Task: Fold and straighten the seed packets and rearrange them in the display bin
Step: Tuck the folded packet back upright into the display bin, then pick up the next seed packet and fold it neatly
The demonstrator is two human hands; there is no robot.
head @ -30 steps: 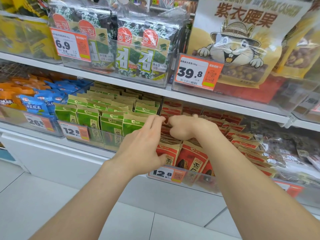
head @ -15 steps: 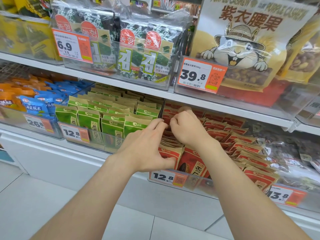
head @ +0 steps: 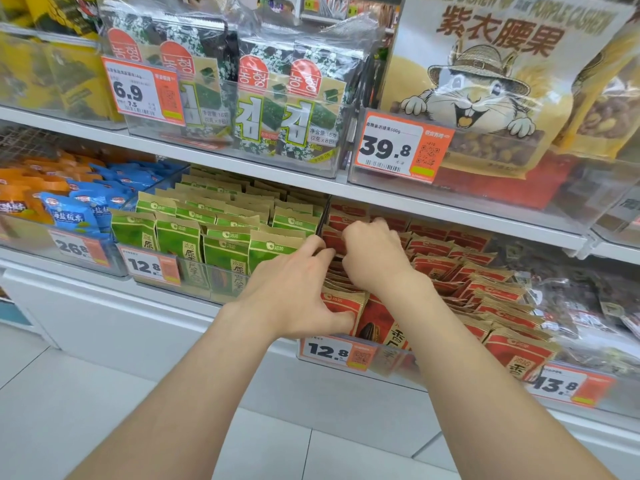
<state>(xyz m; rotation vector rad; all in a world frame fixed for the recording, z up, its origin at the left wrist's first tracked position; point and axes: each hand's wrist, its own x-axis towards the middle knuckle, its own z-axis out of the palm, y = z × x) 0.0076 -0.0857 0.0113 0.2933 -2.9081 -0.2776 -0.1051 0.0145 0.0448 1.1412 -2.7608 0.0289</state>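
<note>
Two kinds of packets stand side by side: green packets (head: 221, 244) in the left bin (head: 207, 280), red seed packets (head: 485, 299) in the right bin (head: 391, 358). The left hand (head: 298, 292) pinches the front red packets, thumb on the first one, fingers behind. Just right of it, the right hand (head: 377, 258) curls its fingers over packet tops further back; whether it grips any, I cannot tell.

A grocery shop: white shelves (head: 450, 213) hold clear display bins (head: 393, 360) with orange price tags (head: 401, 147), seaweed packs (head: 287, 109) and a cashew bag (head: 485, 81) above the fingers (head: 309, 248), and rows of seed packets (head: 434, 265) left, right and below them.
</note>
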